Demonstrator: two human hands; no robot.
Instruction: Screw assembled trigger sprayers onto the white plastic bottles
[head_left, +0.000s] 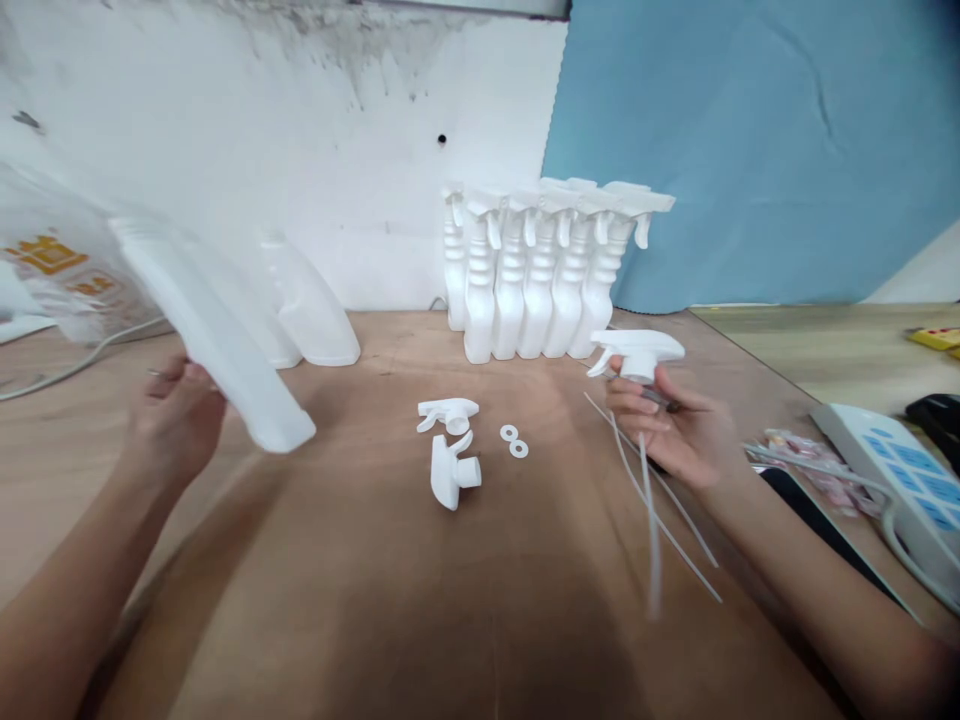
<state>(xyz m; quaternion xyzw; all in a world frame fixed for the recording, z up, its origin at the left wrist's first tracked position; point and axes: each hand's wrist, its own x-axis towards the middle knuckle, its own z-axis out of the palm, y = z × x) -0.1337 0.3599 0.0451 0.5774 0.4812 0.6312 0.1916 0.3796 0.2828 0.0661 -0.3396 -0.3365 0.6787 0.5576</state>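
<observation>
My left hand (180, 415) is closed around a white plastic bottle (217, 340), which tilts with its open neck up to the left. In my right hand (667, 425) is a white trigger sprayer head (641, 350), gripped at its collar, with a thin clear dip tube (651, 530) hanging below it. Two more loose tubes (675, 535) lie on the table under that hand. Between my hands rest two trigger sprayer heads (450, 472) and two small white washers (514, 441).
Several assembled spray bottles (525, 280) stand in rows by the wall. Capless white bottles (319, 310) stand at the back left, near a plastic bag (67, 260) and a cable. On the right lie a power strip (900, 480), small wrapped packets (817, 470) and a dark flat object (825, 535).
</observation>
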